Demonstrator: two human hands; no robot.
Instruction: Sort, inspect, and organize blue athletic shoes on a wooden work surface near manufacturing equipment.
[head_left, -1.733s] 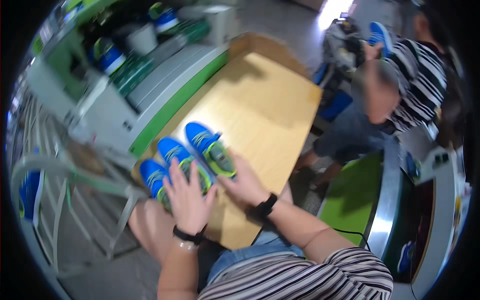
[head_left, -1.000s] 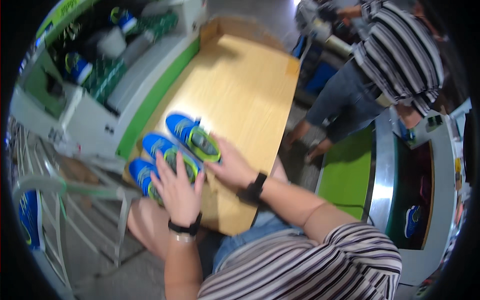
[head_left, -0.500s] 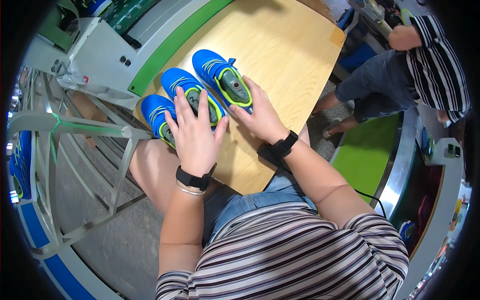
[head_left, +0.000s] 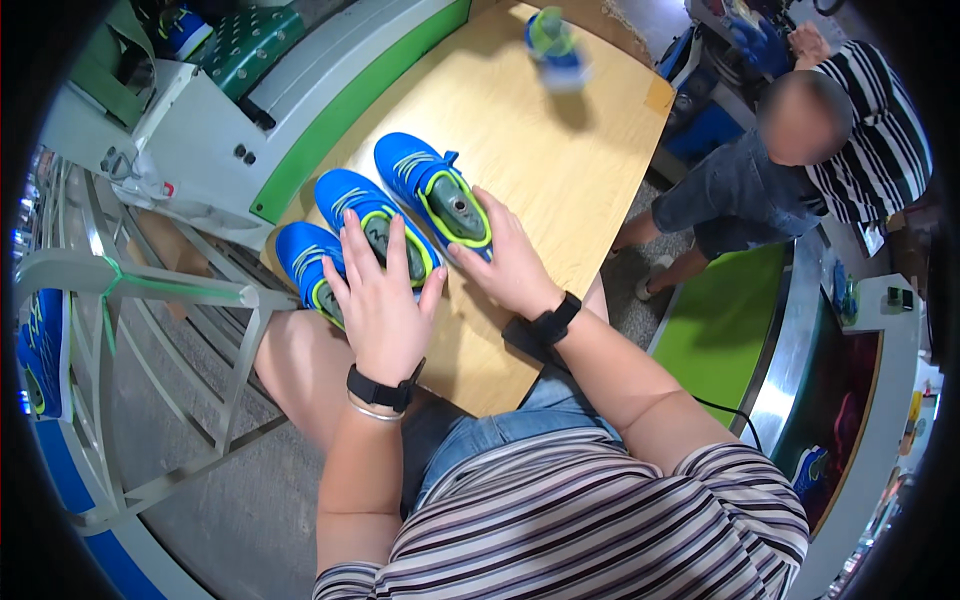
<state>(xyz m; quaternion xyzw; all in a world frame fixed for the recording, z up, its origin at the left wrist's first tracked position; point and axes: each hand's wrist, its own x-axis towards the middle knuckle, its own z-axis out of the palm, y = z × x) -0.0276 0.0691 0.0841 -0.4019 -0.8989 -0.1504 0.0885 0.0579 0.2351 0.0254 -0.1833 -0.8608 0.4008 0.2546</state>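
Observation:
Three blue shoes with lime-green collars lie side by side on the wooden tabletop, toes pointing away and to the left. My left hand [head_left: 380,285] rests with spread fingers over the heel ends of the left shoe [head_left: 303,248] and the middle shoe [head_left: 345,192]. Around the heel of the right shoe [head_left: 405,162] is my right hand [head_left: 505,255], thumb on one side and fingers on the other. Grey-green inserts show inside the shoe openings. A blurred blue and green shoe [head_left: 555,55] is at the table's far end.
The wooden table [head_left: 560,170] has a green-edged machine frame [head_left: 360,105] along its left. A grey metal rack [head_left: 180,270] stands at left, with another blue shoe [head_left: 42,350]. A co-worker [head_left: 850,130] in stripes is at far right, beside a green conveyor belt [head_left: 725,300].
The blurred shoe has appeared at the table's far end. The co-worker has leaned into view. My view has shifted slightly, while my hands keep their places on the shoes.

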